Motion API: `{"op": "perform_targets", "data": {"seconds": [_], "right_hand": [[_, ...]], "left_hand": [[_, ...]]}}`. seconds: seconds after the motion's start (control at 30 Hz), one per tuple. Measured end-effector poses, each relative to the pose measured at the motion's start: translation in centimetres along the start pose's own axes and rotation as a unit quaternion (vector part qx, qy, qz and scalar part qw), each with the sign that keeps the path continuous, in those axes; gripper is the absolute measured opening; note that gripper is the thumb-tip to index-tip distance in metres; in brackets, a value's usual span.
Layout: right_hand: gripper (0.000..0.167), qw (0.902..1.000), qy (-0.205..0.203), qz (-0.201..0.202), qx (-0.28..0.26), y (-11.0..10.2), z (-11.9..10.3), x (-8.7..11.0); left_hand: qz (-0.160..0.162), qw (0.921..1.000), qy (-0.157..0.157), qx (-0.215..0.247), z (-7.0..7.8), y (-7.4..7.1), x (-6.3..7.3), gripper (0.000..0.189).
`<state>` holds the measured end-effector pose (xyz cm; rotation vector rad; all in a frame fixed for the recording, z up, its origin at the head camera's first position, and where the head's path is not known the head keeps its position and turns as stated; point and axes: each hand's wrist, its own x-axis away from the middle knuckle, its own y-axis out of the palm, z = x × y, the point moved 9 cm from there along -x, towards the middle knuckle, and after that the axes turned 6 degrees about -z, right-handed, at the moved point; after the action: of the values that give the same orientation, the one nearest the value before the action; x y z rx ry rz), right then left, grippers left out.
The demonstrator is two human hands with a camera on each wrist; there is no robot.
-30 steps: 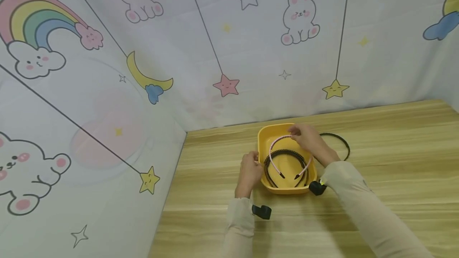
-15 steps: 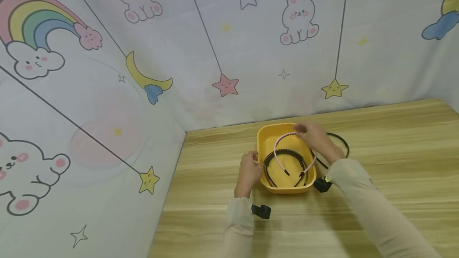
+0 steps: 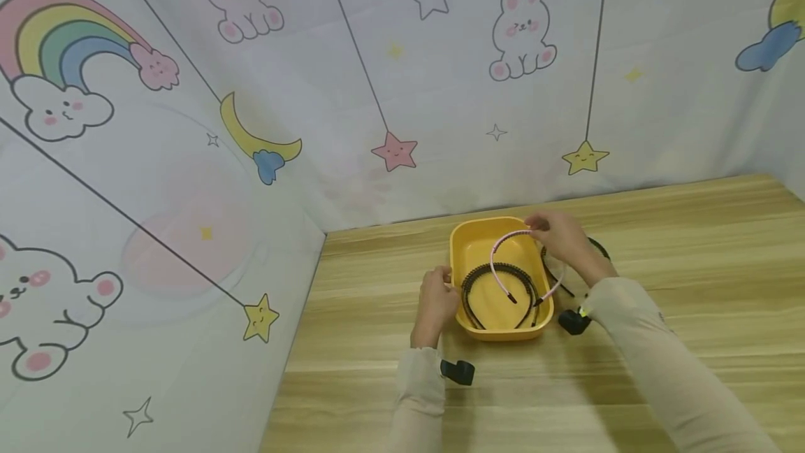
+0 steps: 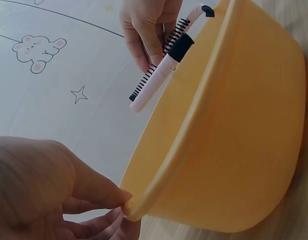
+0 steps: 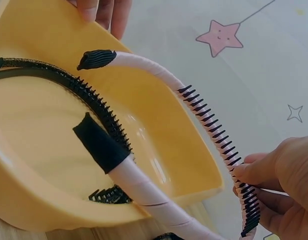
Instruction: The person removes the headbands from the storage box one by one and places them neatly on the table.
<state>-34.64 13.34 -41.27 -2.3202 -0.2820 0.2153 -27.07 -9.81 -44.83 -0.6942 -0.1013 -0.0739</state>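
My left hand (image 3: 438, 303) pinches the rim of a yellow plastic basin (image 4: 244, 130) at its left side. Above the basin's right side, my right hand (image 3: 564, 241) holds a pink headband (image 5: 159, 210) by the top of its curve. Black comb teeth line its inner side, and its two ends have black tips, which point down. Inside the basin lie dark headbands (image 3: 503, 268) with teeth, overlapping, so their number is hard to tell. The right wrist view shows one with a glittery surface.
Another black headband (image 3: 600, 248) lies on the wood-grain table (image 3: 692, 257) to the basin's right, partly behind my right hand. A white cloth wall (image 3: 453, 103) printed with rabbits and stars rises just behind the basin.
My right hand has moved right with the pink headband, from over the basin's middle to its right edge. My left hand stays at the rim, and the basin has hardly moved.
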Motion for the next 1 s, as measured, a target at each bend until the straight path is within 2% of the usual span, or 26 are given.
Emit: {"op": "perform_targets", "data": {"seconds": [0.6, 1.0], "right_hand": [[0.029, 0.9999, 0.008, -0.006, -0.001, -1.4, 2.1, 0.0], [0.031, 0.9998, 0.016, -0.012, -0.006, -2.5, 3.1, 0.8]], "left_hand": [[0.003, 1.0, 0.004, 0.002, 0.0, 0.0, -0.1, 0.045], [0.005, 0.9999, 0.01, 0.003, 0.0, 0.0, -0.2, 0.046]]}}
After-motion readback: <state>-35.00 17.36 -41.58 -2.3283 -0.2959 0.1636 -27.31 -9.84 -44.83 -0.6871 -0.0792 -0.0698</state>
